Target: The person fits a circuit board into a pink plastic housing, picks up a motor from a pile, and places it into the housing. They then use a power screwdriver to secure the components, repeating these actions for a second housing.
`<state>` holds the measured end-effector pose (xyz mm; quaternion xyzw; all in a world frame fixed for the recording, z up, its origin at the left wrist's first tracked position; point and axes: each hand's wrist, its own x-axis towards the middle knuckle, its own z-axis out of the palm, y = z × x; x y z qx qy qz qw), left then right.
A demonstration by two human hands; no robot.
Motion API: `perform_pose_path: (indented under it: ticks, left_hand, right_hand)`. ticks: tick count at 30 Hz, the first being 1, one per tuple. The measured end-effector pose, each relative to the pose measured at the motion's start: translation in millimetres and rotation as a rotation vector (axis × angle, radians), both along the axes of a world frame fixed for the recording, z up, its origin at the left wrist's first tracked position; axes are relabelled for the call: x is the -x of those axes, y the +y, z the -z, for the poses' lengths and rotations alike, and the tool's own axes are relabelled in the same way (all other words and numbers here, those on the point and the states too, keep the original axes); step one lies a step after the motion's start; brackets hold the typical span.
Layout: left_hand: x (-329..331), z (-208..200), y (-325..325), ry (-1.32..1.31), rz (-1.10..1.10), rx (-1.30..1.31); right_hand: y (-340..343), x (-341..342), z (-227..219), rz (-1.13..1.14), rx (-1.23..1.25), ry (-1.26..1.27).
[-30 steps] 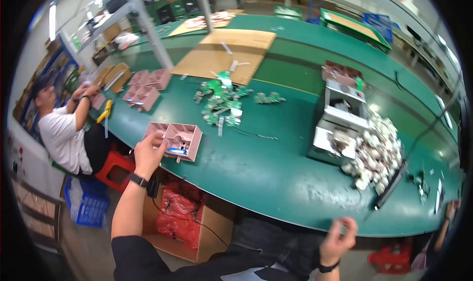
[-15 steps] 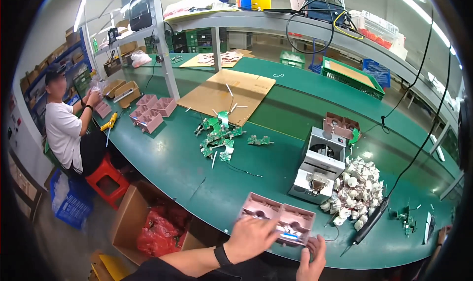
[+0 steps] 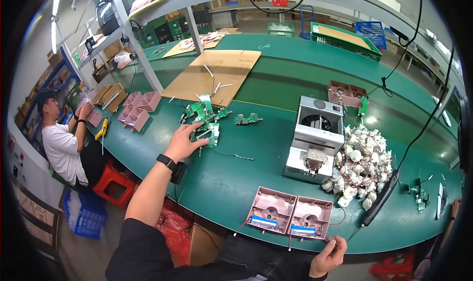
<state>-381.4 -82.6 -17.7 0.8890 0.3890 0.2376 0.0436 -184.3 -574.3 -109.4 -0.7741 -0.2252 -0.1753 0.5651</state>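
My left hand point(image 3: 184, 143) reaches over the bench with its fingers spread at the near side of a heap of green circuit boards point(image 3: 201, 114). Whether the fingertips touch a board is hard to see. Close to the bench's front edge lie two pink plastic housings point(image 3: 270, 205) side by side, open side up. Each has a blue cylindrical cell point(image 3: 263, 222) along its near side and thin wires hanging out. My right hand point(image 3: 329, 257), fingers loosely bent and holding nothing visible, is just off the right housing's near corner point(image 3: 325, 234).
A grey metal machine point(image 3: 315, 140) stands behind the housings, beside a pile of white wired parts point(image 3: 363, 160). A black corded pen-shaped tool point(image 3: 382, 202) lies to its right. More pink housings point(image 3: 134, 117), cardboard point(image 3: 217, 76) and a seated co-worker point(image 3: 64, 138) are at the left.
My left hand has left the pink housings and moved left and away to the circuit boards. My right hand has shifted slightly right. The view has turned, and both blue cells now show.
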Motion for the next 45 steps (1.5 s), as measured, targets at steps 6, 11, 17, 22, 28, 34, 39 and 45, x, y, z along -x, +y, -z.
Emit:
perform_pose_path:
  ticks: [6, 11, 17, 22, 28, 34, 39, 45]
  left_hand:
    - [-7, 7, 9, -0.155, 0.092, 0.218]
    - [3, -11, -5, -0.699, 0.036, 1.022]
    - [20, -52, -28, -1.009, 0.126, 1.193]
    - [17, -71, -30, -1.072, 0.273, 1.243]
    - [-14, -81, -15, -1.118, 0.449, 1.215]
    - [-27, -98, -8, -1.059, 0.561, 0.988]
    - [-47, -106, -61, -1.182, 0.516, 0.986]
    - [-20, -85, -227, -0.697, 0.825, 1.418]
  right_hand:
    - [-4, 2, -2, -0.033, 0.032, -0.027]
    - [-7, 6, -7, -0.071, 0.027, -0.009]
    - [-11, 5, -17, -0.137, -0.042, 0.099]
    - [-11, 2, -25, -0.183, -0.079, 0.18]
    - [-3, 0, -32, -0.172, -0.155, 0.279]
    - [-10, 5, -48, -0.199, -0.17, 0.37]
    - [-3, 24, -81, -0.248, -0.075, 0.218]
    - [51, 36, -130, -0.642, -0.132, -0.056]
